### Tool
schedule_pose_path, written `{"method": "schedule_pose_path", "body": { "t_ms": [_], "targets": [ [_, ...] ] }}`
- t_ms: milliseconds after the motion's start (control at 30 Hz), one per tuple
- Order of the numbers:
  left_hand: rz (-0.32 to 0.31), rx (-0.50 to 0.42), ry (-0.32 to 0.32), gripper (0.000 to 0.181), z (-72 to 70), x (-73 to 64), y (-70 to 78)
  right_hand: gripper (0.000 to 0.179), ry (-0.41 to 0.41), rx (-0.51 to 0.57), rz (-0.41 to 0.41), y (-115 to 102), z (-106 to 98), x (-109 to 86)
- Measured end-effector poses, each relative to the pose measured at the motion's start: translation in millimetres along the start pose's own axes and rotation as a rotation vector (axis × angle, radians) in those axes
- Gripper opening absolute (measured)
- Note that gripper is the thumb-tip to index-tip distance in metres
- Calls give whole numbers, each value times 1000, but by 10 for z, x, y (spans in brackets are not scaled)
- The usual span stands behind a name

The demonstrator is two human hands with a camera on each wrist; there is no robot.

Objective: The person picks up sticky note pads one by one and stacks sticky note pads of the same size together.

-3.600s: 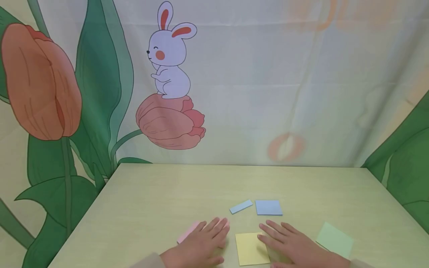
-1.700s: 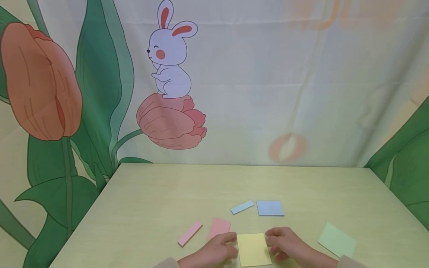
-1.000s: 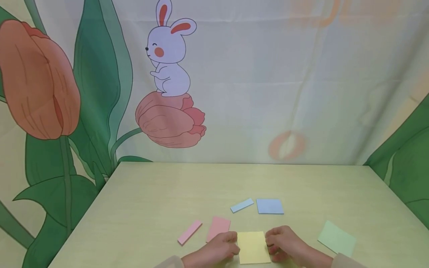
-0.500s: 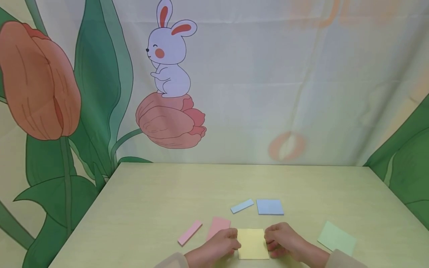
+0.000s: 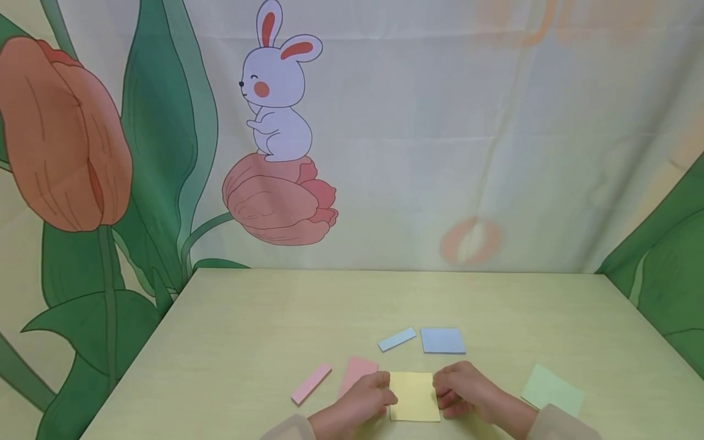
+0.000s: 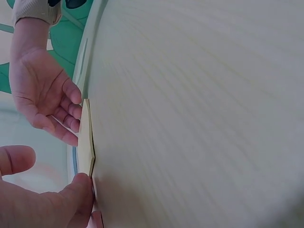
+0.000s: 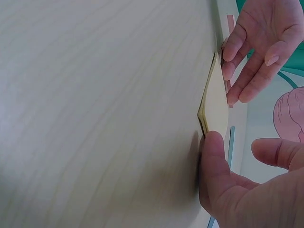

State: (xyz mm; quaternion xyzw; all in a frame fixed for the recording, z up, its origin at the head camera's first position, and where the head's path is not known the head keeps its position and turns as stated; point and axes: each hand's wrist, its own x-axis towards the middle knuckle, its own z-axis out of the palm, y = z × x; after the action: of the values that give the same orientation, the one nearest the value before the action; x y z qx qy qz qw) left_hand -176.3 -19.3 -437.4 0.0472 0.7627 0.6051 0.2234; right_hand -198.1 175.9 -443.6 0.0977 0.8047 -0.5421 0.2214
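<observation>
1. Yellow pad (image 5: 415, 397): near edge of worktop (image 5: 258, 324), between the 2 hands. Whether its underside touches the surface: cannot tell.
2. Left hand (image 5: 363, 396): fingers drawn in, clamped on the pad's left edge.
3. Right hand (image 5: 469, 391): fingers bent, clamped on the pad's right edge.
4. Pink pad (image 5: 359, 371): just left of the yellow pad, partly hidden by the left hand. Pink strip (image 5: 311, 384): tilted, farther left, apart from it.
5. Blue pad (image 5: 442, 341) and pale blue strip (image 5: 397, 340): beyond the yellow pad, side by side, not touching; strip on the left.
6. Green pad (image 5: 552, 388): turned at an angle, right of the right hand, lower corner hidden by sleeve (image 5: 561, 425).
7. Backdrop (image 5: 418, 122): printed rabbit (image 5: 282, 91), tulips.
</observation>
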Motion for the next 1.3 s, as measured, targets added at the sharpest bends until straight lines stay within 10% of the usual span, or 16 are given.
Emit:
{"method": "schedule_pose_path", "body": {
  "t_ms": [367, 533, 667, 867, 1300],
  "targets": [
    [63, 42, 72, 59, 65, 46, -85, 34, 20, 35, -1, 10, 16, -4],
    [121, 104, 113, 11, 112, 62, -129, 35, 62, 69, 3, 1, 53, -18],
    [141, 129, 133, 12, 138, 41, -133, 36, 83, 84, 26, -13, 72, -26],
    [125, 119, 145, 60, 141, 24, -130, 39, 81, 93, 41, -12, 71, -21],
    [159, 62, 165, 67, 125, -50, -86, 47, 98, 129, -32, -39, 55, -66]
  ]
}}
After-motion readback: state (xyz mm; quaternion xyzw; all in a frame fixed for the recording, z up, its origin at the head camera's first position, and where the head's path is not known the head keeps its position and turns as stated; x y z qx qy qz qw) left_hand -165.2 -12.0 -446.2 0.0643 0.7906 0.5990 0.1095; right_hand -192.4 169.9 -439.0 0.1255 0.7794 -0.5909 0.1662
